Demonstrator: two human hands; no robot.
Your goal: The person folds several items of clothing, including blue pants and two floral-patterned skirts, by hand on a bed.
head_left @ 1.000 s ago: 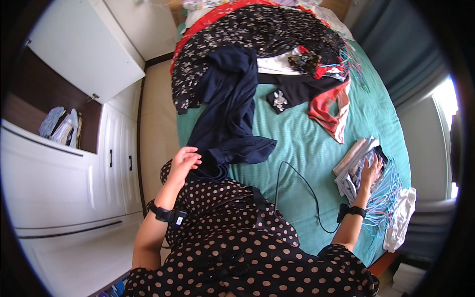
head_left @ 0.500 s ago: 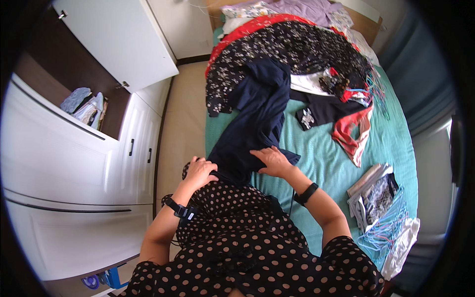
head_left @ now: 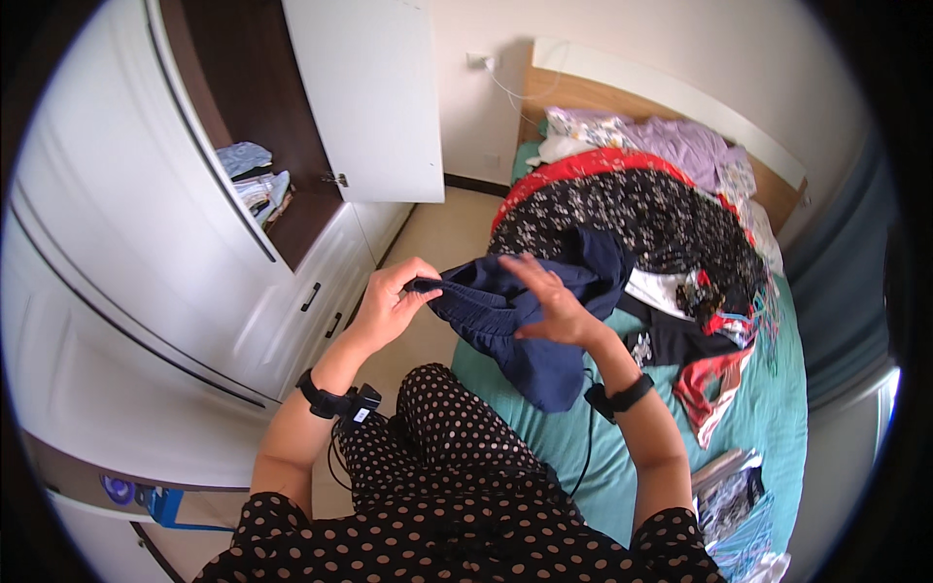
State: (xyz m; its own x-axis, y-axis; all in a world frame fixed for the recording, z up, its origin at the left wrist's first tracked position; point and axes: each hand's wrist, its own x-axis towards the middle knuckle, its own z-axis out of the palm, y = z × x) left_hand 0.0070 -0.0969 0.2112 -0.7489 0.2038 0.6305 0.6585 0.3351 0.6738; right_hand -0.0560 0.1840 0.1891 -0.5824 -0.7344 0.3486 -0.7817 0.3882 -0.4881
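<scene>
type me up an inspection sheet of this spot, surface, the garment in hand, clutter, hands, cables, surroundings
Surface: green sheet on the bed, partly under a black floral cover
Job's things: navy garment, its gathered waistband raised, the far part lying on the bed
Clutter: red-and-white garment, folded clothes and light-blue hangers on the bed
Hands: left hand pinches the waistband's edge; right hand open, fingers spread over the garment, contact unclear
Cables: black cable below the right wrist, another black one below the left; white cord by the headboard
Surroundings: cabinet door open, clothes inside
</scene>
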